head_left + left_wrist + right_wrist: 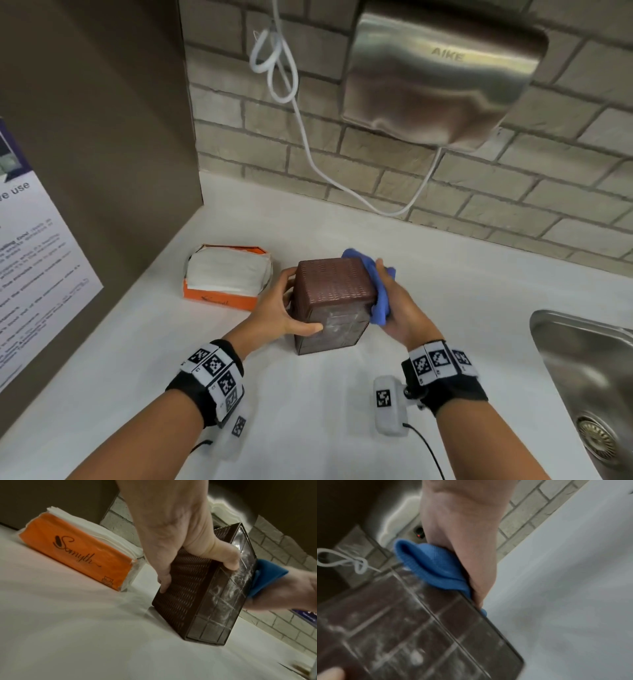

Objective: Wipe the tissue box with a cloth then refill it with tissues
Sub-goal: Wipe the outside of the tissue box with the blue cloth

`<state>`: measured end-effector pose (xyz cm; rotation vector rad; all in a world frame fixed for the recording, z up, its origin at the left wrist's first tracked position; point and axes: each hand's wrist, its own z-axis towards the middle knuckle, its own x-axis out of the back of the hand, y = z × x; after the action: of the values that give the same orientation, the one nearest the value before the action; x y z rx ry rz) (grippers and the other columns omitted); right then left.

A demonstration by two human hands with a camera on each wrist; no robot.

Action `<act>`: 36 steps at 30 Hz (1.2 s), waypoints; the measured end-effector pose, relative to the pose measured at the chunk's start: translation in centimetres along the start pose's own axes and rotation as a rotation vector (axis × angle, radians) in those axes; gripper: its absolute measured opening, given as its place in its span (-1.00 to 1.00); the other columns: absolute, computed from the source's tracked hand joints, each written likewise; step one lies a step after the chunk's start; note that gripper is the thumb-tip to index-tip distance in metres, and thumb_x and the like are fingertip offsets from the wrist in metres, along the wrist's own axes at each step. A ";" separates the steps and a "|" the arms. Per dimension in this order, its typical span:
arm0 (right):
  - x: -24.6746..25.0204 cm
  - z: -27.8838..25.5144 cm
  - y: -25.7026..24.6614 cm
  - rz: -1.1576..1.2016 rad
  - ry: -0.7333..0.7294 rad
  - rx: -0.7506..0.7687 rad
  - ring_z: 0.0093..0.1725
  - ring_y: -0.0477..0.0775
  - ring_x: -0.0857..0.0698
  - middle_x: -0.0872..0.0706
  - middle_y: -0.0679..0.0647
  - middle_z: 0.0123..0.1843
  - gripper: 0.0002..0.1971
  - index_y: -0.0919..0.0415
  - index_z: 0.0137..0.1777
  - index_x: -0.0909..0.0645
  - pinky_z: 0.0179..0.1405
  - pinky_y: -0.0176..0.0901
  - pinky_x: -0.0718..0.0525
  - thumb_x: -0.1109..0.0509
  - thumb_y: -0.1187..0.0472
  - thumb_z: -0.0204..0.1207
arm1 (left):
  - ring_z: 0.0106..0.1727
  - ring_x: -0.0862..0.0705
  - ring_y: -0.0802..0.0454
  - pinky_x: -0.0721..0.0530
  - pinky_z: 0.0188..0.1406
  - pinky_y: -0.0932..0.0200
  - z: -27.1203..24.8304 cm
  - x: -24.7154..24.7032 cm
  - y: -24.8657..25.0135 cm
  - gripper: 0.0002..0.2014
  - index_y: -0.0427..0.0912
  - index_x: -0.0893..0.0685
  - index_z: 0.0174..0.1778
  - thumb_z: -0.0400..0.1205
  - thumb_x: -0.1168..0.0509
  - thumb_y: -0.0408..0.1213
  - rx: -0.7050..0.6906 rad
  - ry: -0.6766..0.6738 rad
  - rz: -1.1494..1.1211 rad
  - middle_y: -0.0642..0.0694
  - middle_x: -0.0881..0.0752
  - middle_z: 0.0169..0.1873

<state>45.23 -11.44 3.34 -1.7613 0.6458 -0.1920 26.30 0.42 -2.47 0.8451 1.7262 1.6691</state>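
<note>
Tissue box (pixel 331 301) stands on end on the desk (pixel 308 411); left hand (pixel 279 310) has its grip around it, right hand (pixel 399 311) pressing the blue cloth (pixel 375 291) against its side.

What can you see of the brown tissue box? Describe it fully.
The tissue box is dark brown with a woven-looking texture, standing on end on the white counter. Its near face is a gridded panel smeared with whitish dust. The left hand grips one side; the right hand presses a blue cloth against the other.
</note>
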 end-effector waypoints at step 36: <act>2.2 -1.0 2.8 -0.242 0.289 0.085 0.15 0.24 -0.75 -0.79 0.20 0.12 -0.61 -0.04 0.37 -0.60 0.15 0.28 -0.72 -0.32 -0.11 0.60 | 0.28 -0.71 -0.19 -0.70 0.23 -0.19 -0.9 1.6 1.6 -0.43 0.24 -0.51 0.43 0.51 -0.49 -0.13 0.419 -0.056 -0.364 -0.14 -0.73 0.29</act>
<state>45.73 -13.83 0.54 -1.7413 0.6178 -0.6411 24.72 1.13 -0.80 0.6918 2.0796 1.0555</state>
